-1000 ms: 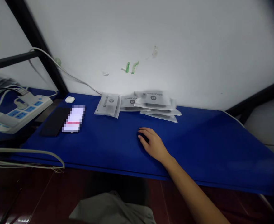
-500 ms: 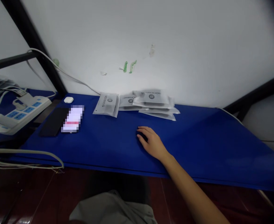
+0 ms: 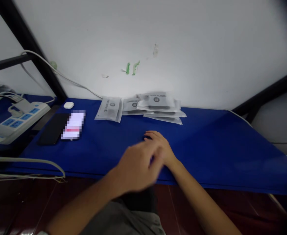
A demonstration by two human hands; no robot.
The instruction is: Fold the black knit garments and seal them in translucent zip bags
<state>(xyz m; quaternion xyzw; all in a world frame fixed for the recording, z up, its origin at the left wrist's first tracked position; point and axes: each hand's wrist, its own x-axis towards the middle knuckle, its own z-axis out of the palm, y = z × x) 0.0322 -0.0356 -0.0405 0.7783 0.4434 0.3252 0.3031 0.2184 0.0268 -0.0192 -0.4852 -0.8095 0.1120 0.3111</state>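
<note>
Nearest the camera, the left hand [image 3: 136,168] hangs over the near edge of the wide blue cloth mat [image 3: 219,153]. It is smeared by motion, so I cannot tell how far its fingers are parted. Just beyond it, partly covered by it, the right hand [image 3: 164,148] lies palm down on the mat's middle, fingers relaxed and slightly bent. A dark patch sits at its fingertips (shadow or object, I cannot tell).

At the mat's left end a black slab phone [image 3: 51,128] and a lit, pixelated phone [image 3: 73,125] lie side by side, long axes running towards the wall. A small white rounded case [image 3: 68,105] sits beyond them.

At the mat's far edge, well apart from both hands, lies the heap of frosted grey plastic packets [image 3: 158,106], its long axis running left to right along the wall. One separate frosted packet [image 3: 109,109] lies left of the heap, long axis pointing at the wall. The dark print seems to read "ROCKBROS", upside down on the heap and sideways on the separate packet, beside a round logo.
</note>
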